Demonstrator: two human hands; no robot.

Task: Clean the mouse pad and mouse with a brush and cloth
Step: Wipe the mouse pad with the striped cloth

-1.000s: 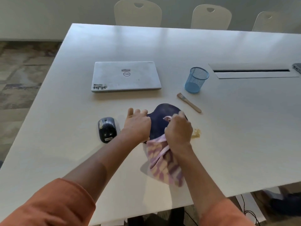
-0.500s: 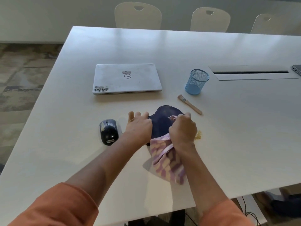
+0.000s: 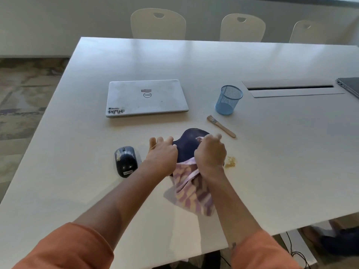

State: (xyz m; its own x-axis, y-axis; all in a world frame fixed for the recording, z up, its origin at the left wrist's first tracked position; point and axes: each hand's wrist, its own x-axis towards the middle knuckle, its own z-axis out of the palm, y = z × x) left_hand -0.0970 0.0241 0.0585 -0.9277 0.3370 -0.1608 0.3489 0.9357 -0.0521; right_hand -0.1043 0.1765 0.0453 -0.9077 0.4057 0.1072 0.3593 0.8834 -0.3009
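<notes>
We press our left hand (image 3: pixel 162 154) flat, fingers straight, on the pad's (image 3: pixel 189 143) left edge; our right hand (image 3: pixel 210 153) keeps a closed grip on the cloth (image 3: pixel 191 193) atop it; mouse (image 3: pixel 125 161) left of the pad, brush (image 3: pixel 221 126) beyond

The person is wearing an orange long-sleeved top, its sleeves (image 3: pixel 64 247) sitting pushed up toward the elbows, leaving both forearms and both hands bare of rings or watches.
</notes>
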